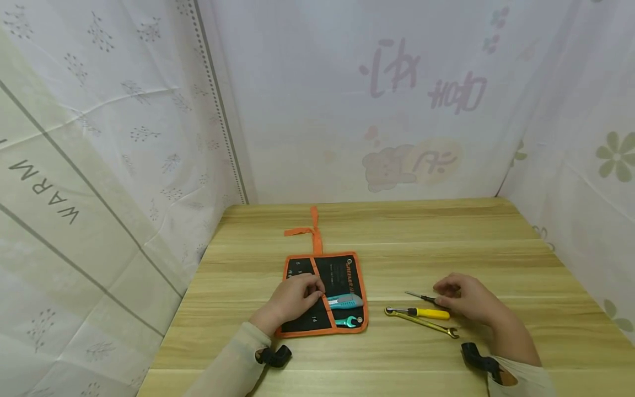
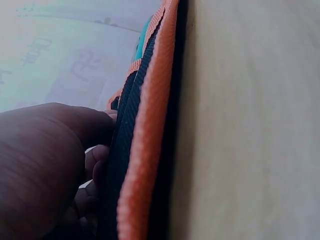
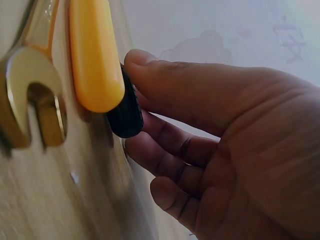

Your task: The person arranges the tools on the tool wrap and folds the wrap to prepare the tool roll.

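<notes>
A black tool pouch (image 1: 342, 275) with orange trim lies spread on the table. My left hand (image 1: 296, 296) rests over its pocket, thumb and forefinger pinching at the pocket's orange edge; in the left wrist view the thumb (image 2: 75, 120) meets the black cloth. A teal utility knife (image 1: 345, 301) and a green wrench (image 1: 347, 321) stick out of the pockets. To the right, my right hand (image 1: 468, 299) pinches the black handle (image 3: 126, 117) of a thin screwdriver (image 1: 419, 296) between thumb and fingers. Right beside it lie a yellow-handled screwdriver (image 1: 431, 314) and a gold-coloured wrench (image 1: 426, 324).
The orange tie strap (image 1: 316, 237) of the pouch stretches toward the back of the wooden table (image 1: 238, 264). Printed curtains (image 1: 307, 110) hang behind the table and on both sides. A black wrist mount (image 1: 278, 357) sits at each cuff.
</notes>
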### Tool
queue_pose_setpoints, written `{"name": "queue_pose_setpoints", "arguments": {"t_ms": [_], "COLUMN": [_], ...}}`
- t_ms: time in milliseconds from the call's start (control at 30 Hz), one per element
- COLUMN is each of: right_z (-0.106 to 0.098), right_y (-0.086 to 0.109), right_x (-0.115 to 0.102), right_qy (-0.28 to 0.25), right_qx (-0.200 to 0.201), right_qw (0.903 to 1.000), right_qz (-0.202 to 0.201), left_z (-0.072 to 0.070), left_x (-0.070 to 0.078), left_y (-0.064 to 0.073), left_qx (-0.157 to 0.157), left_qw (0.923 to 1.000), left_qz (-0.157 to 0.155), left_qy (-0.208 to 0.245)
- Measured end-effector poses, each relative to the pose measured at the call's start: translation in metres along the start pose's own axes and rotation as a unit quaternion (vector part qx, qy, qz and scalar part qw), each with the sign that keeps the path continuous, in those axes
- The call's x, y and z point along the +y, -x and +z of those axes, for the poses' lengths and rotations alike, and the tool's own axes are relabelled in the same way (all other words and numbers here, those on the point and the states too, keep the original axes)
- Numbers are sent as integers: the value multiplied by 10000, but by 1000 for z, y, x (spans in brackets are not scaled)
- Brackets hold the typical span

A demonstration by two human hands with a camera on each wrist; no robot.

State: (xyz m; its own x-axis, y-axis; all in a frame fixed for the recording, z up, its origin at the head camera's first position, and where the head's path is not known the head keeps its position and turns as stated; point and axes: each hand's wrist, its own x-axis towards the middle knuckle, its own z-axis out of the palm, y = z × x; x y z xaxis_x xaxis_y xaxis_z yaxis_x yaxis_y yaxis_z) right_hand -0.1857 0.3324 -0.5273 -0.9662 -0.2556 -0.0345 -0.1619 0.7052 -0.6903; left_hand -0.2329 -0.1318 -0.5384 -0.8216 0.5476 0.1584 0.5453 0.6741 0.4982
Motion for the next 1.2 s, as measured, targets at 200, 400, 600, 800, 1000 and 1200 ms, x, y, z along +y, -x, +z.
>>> {"name": "queue_pose_setpoints", "arguments": {"t_ms": [200, 400, 600, 800, 1000, 1200], "right_z": [0, 1, 2, 3, 4, 4], "right_y": [2, 1, 1, 0, -1, -1], "right_x": [3, 3, 3, 3, 4, 3], "right_qy": [-134, -121, -140, -52, 19, 38], "right_qx": [-123, -207, -330, -285, -280, -225], "right_qw": [9998, 9996, 9994, 9996, 9996, 9997], "right_qz": [105, 120, 11, 1, -28, -49], "left_z": [2, 3, 3, 4, 4, 4], "left_x": [-1, -2, 0, 1, 3, 4], "left_y": [-1, -1, 0, 0, 0, 0], "left_qx": [15, 71, 71, 96, 121, 143], "left_qw": [10000, 9997, 9996, 9994, 9993, 9992], "left_qz": [-33, 32, -6, -68, -115, -124], "left_qy": [-67, -220, -286, -326, -321, -352]}}
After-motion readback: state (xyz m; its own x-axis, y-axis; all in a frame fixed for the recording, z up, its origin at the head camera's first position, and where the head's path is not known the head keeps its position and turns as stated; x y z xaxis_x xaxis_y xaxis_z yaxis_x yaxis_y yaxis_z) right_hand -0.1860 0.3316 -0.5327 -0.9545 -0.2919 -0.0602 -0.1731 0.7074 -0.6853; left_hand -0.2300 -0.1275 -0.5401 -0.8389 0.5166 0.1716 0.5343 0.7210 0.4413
